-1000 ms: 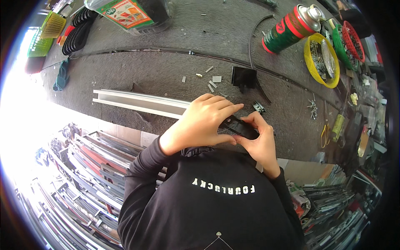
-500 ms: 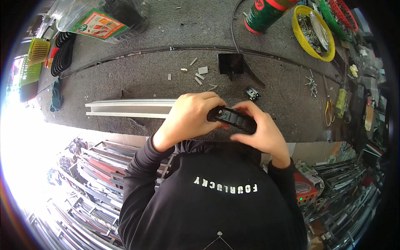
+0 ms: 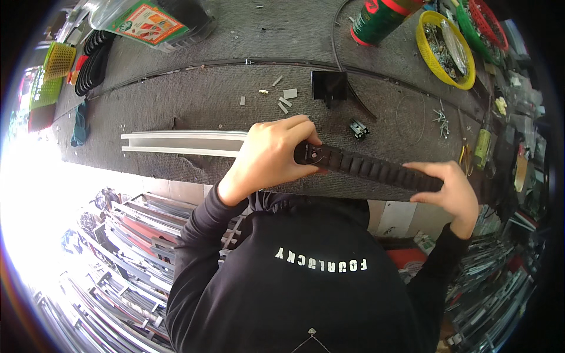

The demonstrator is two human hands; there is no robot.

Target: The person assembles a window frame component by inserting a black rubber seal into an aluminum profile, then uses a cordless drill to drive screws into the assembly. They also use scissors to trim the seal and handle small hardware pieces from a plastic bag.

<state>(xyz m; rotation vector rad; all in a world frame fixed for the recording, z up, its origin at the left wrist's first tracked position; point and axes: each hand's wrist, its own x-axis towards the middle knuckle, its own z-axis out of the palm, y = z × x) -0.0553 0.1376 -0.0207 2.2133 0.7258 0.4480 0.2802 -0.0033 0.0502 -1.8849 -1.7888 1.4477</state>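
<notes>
My left hand (image 3: 272,147) is closed around the left end of a long black ribbed strip (image 3: 374,169) made of many segments, like a cable chain. Fingers and thumb grip it from both sides, near a small round metal fastener. At the strip's right end, my right hand (image 3: 452,187) pinches it between thumb and fingers. The strip stretches between both hands along the bench's near edge. A silver metal channel (image 3: 182,143) lies to the left; its right end is hidden behind my left hand. Just beyond the strip sits a small metal-and-black fitting (image 3: 358,129).
Farther off on the bench (image 3: 194,106) are a black square object (image 3: 329,86), grey offcuts (image 3: 289,93) and loose screws (image 3: 441,119). Beyond stand a clear tub (image 3: 168,29), a green-and-red can (image 3: 379,22) and a yellow basket (image 3: 429,56) of hardware. Metal profiles (image 3: 138,259) are racked below.
My right hand has moved well to the right, and the black strip now shows much longer between my hands. My left hand keeps its grip in about the same place.
</notes>
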